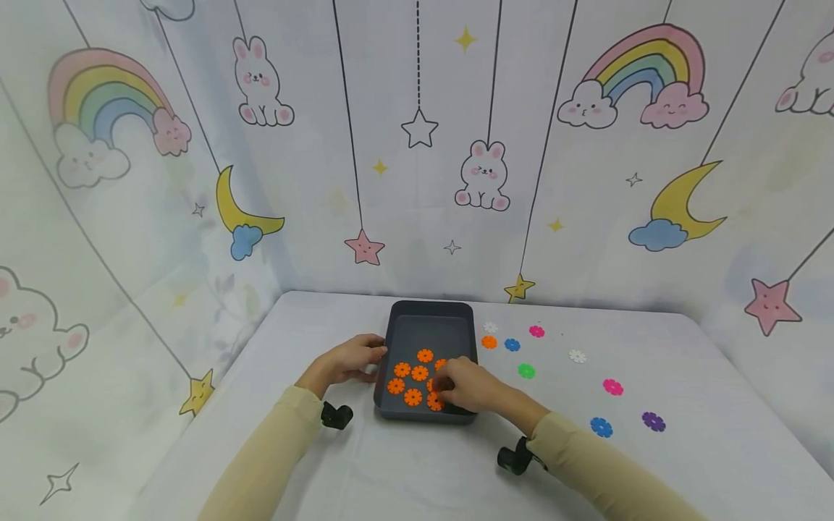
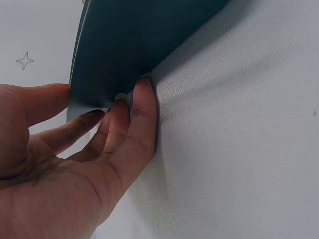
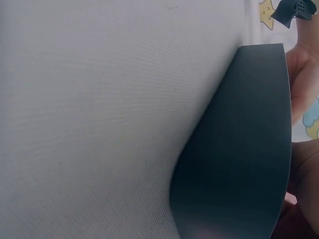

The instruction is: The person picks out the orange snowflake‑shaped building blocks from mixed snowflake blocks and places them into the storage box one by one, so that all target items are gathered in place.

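Observation:
A dark grey rectangular tray (image 1: 430, 327) lies on the white cloth, with several orange flower-shaped discs (image 1: 413, 397) in its near half. My left hand (image 1: 355, 358) is at the tray's left side. In the left wrist view, the thumb touches the rim and the other fingertips rest against the outer wall (image 2: 139, 45). My right hand (image 1: 469, 383) reaches over the near right corner, fingers bent down among the orange discs and covering some of them. I cannot tell whether it pinches one. The tray's wall (image 3: 239, 139) hides most of that hand in the right wrist view.
Right of the tray lie scattered flower discs: blue (image 1: 601, 427), purple (image 1: 654, 422), green (image 1: 526, 371), pink (image 1: 613, 387), white (image 1: 577, 356) and one orange (image 1: 489, 342). A patterned curtain (image 1: 417, 217) hangs behind the table. Each wrist bears a small black camera (image 1: 515, 457).

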The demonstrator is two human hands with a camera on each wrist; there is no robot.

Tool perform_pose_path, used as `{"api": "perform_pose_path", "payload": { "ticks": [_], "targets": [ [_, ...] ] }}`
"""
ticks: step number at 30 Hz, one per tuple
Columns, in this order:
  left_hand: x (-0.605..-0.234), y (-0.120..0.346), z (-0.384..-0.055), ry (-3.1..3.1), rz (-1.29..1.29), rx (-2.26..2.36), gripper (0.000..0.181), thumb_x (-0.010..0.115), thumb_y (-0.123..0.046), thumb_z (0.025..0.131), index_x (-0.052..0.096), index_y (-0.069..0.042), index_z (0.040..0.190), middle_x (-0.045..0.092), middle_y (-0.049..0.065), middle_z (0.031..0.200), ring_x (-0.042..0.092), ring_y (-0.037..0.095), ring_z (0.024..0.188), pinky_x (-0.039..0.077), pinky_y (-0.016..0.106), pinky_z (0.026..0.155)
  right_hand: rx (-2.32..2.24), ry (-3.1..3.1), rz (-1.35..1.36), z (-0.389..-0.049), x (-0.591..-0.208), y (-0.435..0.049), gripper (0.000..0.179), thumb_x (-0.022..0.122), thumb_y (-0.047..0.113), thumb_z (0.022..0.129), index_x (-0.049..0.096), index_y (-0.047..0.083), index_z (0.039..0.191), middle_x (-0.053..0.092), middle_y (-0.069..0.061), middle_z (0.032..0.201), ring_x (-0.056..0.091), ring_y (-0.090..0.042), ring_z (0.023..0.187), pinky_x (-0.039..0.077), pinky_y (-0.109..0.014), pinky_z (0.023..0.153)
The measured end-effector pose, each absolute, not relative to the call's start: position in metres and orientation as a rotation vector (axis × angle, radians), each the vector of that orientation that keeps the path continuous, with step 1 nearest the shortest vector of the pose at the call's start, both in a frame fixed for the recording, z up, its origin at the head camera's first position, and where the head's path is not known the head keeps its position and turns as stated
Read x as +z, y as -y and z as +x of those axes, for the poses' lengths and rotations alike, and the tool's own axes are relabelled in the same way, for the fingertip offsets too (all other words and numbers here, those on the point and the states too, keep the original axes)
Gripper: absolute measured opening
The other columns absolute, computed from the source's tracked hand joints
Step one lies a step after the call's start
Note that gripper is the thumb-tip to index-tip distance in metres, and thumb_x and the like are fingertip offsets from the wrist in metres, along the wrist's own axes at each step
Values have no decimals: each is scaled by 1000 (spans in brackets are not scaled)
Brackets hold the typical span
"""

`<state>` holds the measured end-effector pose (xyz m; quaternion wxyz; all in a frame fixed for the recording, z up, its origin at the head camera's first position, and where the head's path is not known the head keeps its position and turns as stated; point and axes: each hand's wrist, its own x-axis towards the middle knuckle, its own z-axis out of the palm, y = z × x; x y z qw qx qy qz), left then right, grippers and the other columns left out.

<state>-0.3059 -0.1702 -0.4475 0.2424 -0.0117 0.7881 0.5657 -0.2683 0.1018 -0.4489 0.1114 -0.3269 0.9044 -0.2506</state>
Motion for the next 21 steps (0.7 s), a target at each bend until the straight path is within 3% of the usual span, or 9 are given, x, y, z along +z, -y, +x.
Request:
{"api": "perform_pose_path", "payload": {
  "ticks": [10,21],
  "targets": [
    [-449,170,-306,-2168,-40,1538,50,52,-18,108,40,2,153,50,22,147,55,35,126,58,46,90,-742,-2666,-1018,-270,-450,-102,7,76,8,92,77,9,99,65,7,82,55,-8,71,50,-24,64],
    [-449,169,-304,-2176,-45,1543,50,52,-19,108,40,1,152,50,22,147,54,36,128,58,47,91,-723,-2654,-1058,-266,-443,-105,14,79,15,90,75,10,102,68,5,88,57,-7,76,52,-25,68]
  ]
}}
